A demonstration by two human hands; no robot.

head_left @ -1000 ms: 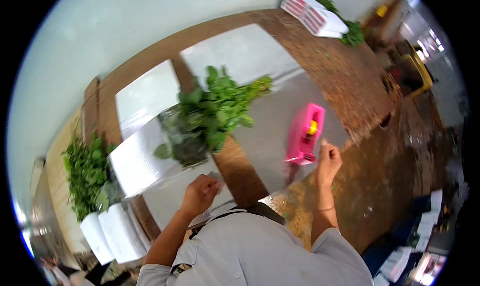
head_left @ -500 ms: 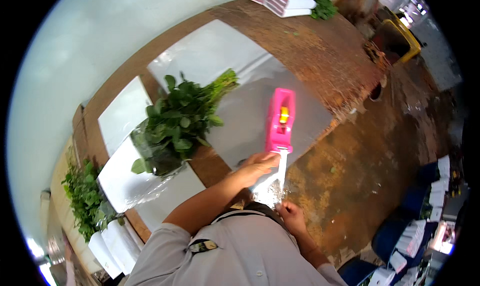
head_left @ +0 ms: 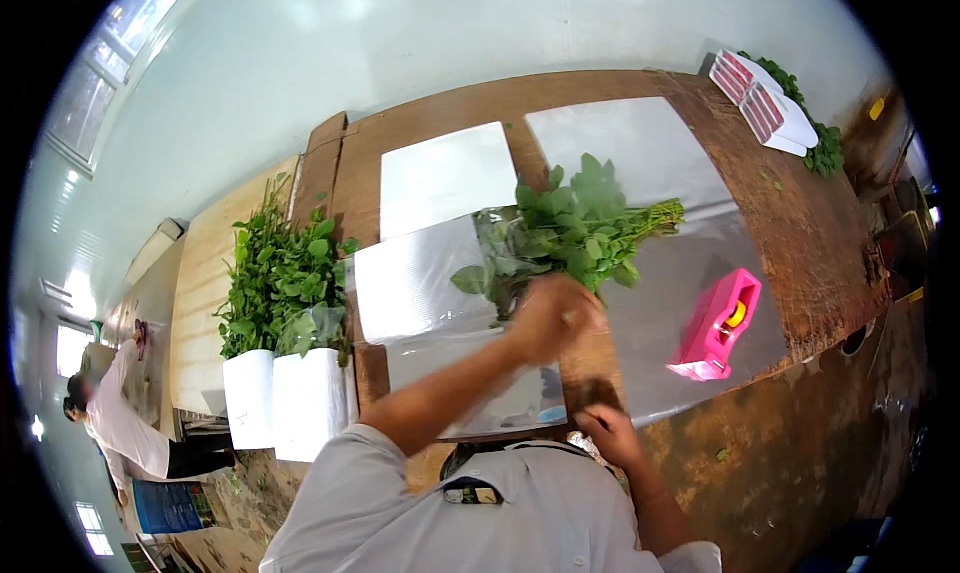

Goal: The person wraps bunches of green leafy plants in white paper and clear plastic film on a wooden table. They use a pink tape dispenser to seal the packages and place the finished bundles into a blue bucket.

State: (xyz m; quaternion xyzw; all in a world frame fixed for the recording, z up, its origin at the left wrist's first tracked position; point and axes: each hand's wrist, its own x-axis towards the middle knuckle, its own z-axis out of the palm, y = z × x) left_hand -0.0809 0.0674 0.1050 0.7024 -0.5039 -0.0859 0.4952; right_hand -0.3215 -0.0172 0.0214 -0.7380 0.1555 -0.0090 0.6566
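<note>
A bunch of green leafy stems [head_left: 600,238] lies on the table, its leafy end partly in a clear plastic wrap over a white sheet [head_left: 415,283]. My left hand [head_left: 555,318] is over the near edge of the leaves, smeared by motion, so its fingers do not read clearly. Close to my waist, at the table's front edge, my right hand [head_left: 610,435] is closed, and whatever it may hold is too small to make out. To the right, a pink tape dispenser [head_left: 715,328] with a yellow core rests on grey plastic sheeting [head_left: 650,348].
Another white sheet [head_left: 450,178] lies farther back on the brown table [head_left: 790,243]. Wrapped leafy bundles [head_left: 285,293] stand at the left. White packs [head_left: 765,103] with more leaves sit at the far right corner. Another person [head_left: 130,413] is at the far left.
My view has swung left. My left hand has moved from beside the tape dispenser to the leafy bunch. The right hand stays near my waist.
</note>
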